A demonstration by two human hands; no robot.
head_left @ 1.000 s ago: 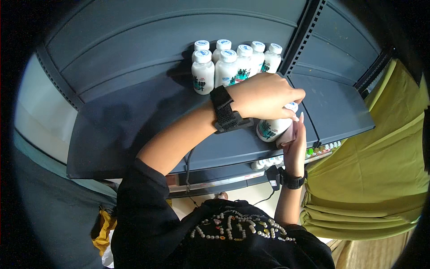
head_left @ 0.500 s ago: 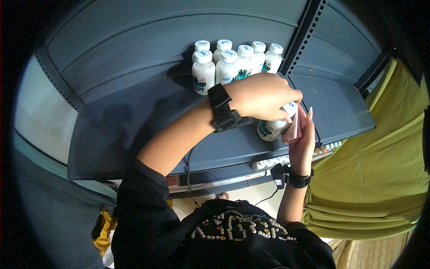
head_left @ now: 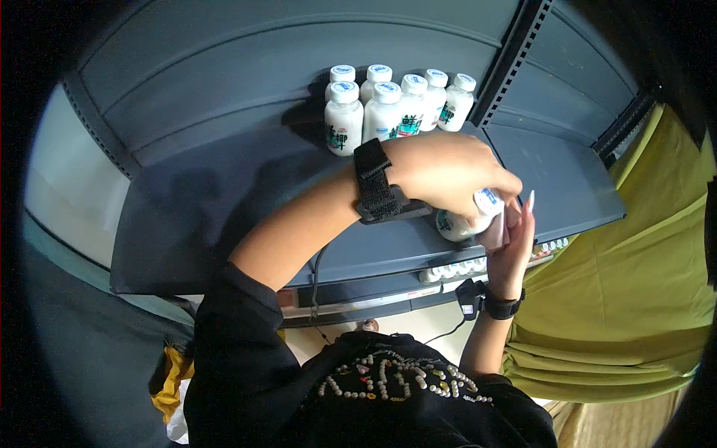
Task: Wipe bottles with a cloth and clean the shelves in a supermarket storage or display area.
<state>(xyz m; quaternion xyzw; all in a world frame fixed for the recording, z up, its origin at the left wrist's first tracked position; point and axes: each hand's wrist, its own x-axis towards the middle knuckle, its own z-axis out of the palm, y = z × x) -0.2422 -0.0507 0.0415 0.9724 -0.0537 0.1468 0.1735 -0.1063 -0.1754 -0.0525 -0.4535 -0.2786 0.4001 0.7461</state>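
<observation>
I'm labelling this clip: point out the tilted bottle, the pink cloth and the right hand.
Tilted bottle (head_left: 466,229), head view: white body.
Pink cloth (head_left: 493,236), head view: visible middle.
Right hand (head_left: 511,254), head view: middle.

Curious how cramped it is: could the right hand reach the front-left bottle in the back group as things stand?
Probably not directly: the left hand lies between the front-left bottle and the right hand, which also holds a pink cloth.

White bottles (head_left: 344,128) grouped at back of upper shelf (head_left: 187,231): seven. Held bottle (head_left: 452,226): one, making eight. Person's hands (head_left: 448,172): two. Pink cloth (head_left: 492,237): one. Black wrist straps (head_left: 371,164): two. Yellow-green curtain (head_left: 612,306): one. White items (head_left: 452,272) below shelf: too small to count.
</observation>
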